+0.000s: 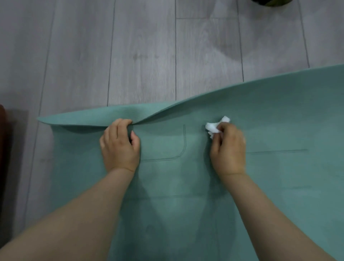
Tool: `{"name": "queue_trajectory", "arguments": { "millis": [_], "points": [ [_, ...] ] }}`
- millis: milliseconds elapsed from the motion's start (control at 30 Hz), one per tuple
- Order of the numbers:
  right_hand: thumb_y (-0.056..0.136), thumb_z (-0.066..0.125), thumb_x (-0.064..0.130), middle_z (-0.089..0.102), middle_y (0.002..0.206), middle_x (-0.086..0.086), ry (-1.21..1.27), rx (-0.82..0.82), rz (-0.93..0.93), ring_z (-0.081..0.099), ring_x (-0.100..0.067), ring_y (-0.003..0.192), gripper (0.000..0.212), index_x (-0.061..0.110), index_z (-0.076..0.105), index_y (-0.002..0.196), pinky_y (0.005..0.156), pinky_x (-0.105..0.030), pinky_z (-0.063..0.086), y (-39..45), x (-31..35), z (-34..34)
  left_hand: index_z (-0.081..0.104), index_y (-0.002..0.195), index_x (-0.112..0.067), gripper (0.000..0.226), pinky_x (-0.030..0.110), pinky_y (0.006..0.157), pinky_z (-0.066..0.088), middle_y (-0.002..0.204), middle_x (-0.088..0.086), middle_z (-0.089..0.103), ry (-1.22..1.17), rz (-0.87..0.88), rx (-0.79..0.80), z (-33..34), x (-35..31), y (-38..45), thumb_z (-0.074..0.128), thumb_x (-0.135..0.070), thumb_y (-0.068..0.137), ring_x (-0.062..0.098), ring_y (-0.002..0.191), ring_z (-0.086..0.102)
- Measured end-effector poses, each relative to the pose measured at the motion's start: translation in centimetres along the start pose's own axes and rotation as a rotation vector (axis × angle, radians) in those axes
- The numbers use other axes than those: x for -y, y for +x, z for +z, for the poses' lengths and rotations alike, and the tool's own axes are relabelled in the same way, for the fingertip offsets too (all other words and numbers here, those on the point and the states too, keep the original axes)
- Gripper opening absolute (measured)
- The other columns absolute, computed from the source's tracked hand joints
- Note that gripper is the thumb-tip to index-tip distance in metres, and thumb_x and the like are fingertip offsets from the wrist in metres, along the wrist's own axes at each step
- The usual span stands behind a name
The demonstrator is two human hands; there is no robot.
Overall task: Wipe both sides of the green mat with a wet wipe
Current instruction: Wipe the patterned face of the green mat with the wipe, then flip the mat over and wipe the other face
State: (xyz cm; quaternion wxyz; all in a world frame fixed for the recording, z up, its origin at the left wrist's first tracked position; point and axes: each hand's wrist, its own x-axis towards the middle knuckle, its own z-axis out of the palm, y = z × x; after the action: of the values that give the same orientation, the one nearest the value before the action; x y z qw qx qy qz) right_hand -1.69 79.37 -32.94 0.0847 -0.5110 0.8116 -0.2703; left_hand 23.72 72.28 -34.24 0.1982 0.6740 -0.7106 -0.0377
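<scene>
Across the grey plank floor (141, 55) I saw the green mat (260, 186) spread out, its far edge lifted and folded over toward me. At that fold my left hand (120, 145) gripped the mat's edge, fingers curled over it. Just right of it, above the mat's surface, my right hand (228, 149) pinched a crumpled white wet wipe (216, 126). Well beyond the mat's far right end sat a dark round object (271, 2).

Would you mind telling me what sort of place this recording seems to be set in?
Probably a room in a home, though little of it shows. A green mat with printed guide lines, likely a yoga mat, lies on a grey wood-look plank floor, and a dark brown piece of furniture stands at the left edge.
</scene>
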Motion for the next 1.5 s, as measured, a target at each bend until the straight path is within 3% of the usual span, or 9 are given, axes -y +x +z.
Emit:
{"name": "queue_trajectory", "arguments": {
  "millis": [267,500,800,900,1100,1167,1233,1333,1500],
  "points": [
    [0.084,0.046,0.019,0.058,0.08,-0.003,-0.072,0.013,0.248,0.044,-0.025,0.074,0.018,0.024,0.047,0.101,0.066,-0.036,0.03,-23.9,10.1,3.0,0.061,0.115,-0.016,0.035,0.043,0.092,0.038,0.116,0.006,0.062,-0.047,0.026,0.008,-0.1,0.3,0.3,0.056,-0.021,0.08,0.031,0.108,0.053],
    [0.081,0.045,0.023,0.054,0.081,-0.005,-0.215,-0.03,0.273,0.041,-0.026,0.075,0.021,0.021,0.048,0.102,0.066,-0.037,0.027,-23.6,10.7,3.1,0.055,0.133,-0.02,0.053,0.036,0.097,0.032,0.124,0.002,0.06,-0.232,-0.034,0.156,-1.2,1.0,1.4,0.059,-0.028,0.081,0.028,0.118,0.05],
    [0.083,0.043,0.023,0.051,0.082,-0.007,-0.258,-0.046,0.289,0.044,-0.029,0.073,0.017,0.016,0.05,0.097,0.068,-0.038,0.029,-23.3,11.2,3.1,0.068,0.109,-0.01,0.028,0.044,0.07,0.04,0.112,0.018,0.057,0.001,0.498,0.343,-7.3,2.7,9.3,0.052,-0.029,0.097,0.041,0.103,0.054],
    [0.084,0.044,0.023,0.051,0.083,-0.005,-0.249,-0.06,0.264,0.041,-0.027,0.073,0.015,0.016,0.05,0.096,0.067,-0.036,0.028,-23.3,11.2,3.0,0.07,0.097,-0.012,0.019,0.04,0.066,0.039,0.1,0.011,0.059,-0.135,0.659,0.304,-9.5,4.4,5.1,0.058,-0.026,0.094,0.036,0.096,0.054],
    [0.086,0.042,0.03,0.065,0.092,-0.016,-0.325,-0.035,0.262,0.062,-0.038,0.082,0.037,0.005,0.065,0.1,0.078,-0.043,0.044,-23.7,11.3,3.1,0.071,0.103,-0.013,0.022,0.034,0.079,0.042,0.091,0.004,0.062,-0.424,0.57,0.457,-9.7,11.9,-7.6,0.054,-0.019,0.091,0.024,0.084,0.053],
    [0.1,0.037,0.035,0.058,0.126,-0.005,-0.362,0.087,0.294,0.058,-0.031,0.113,0.049,-0.001,0.056,0.128,0.097,-0.045,0.045,-25.3,9.3,5.4,0.069,0.1,-0.009,0.022,0.036,0.079,0.041,0.089,0.006,0.062,-0.397,0.651,0.473,-8.8,14.0,-9.9,0.05,-0.017,0.091,0.026,0.083,0.051],
    [0.104,0.035,0.028,0.041,0.125,0.015,-0.293,0.083,0.456,0.042,-0.015,0.114,0.045,0.009,0.031,0.145,0.094,-0.02,0.042,-25.7,8.5,6.1,0.068,0.099,-0.008,0.022,0.037,0.081,0.04,0.089,0.008,0.063,-0.39,0.686,0.438,-8.1,14.7,-10.5,0.049,-0.015,0.092,0.027,0.083,0.051],
    [0.092,0.038,0.039,0.068,0.104,-0.008,-0.234,0.042,0.35,0.053,-0.034,0.097,0.047,0.009,0.066,0.115,0.07,-0.048,0.056,-25.5,9.1,5.7,0.068,0.099,-0.006,0.024,0.035,0.083,0.041,0.09,0.007,0.064,-0.406,0.698,0.42,-8.0,14.5,-10.4,0.048,-0.016,0.092,0.025,0.085,0.05],
    [0.083,0.044,0.039,0.07,0.098,-0.019,-0.322,-0.047,0.378,0.067,-0.042,0.088,0.046,0.005,0.073,0.093,0.08,-0.056,0.051,-24.2,11.2,4.1,0.067,0.103,-0.006,0.026,0.033,0.083,0.039,0.09,0.008,0.063,-0.411,0.71,0.399,-7.9,14.5,-10.6,0.047,-0.018,0.092,0.029,0.085,0.052]
  ]
}}
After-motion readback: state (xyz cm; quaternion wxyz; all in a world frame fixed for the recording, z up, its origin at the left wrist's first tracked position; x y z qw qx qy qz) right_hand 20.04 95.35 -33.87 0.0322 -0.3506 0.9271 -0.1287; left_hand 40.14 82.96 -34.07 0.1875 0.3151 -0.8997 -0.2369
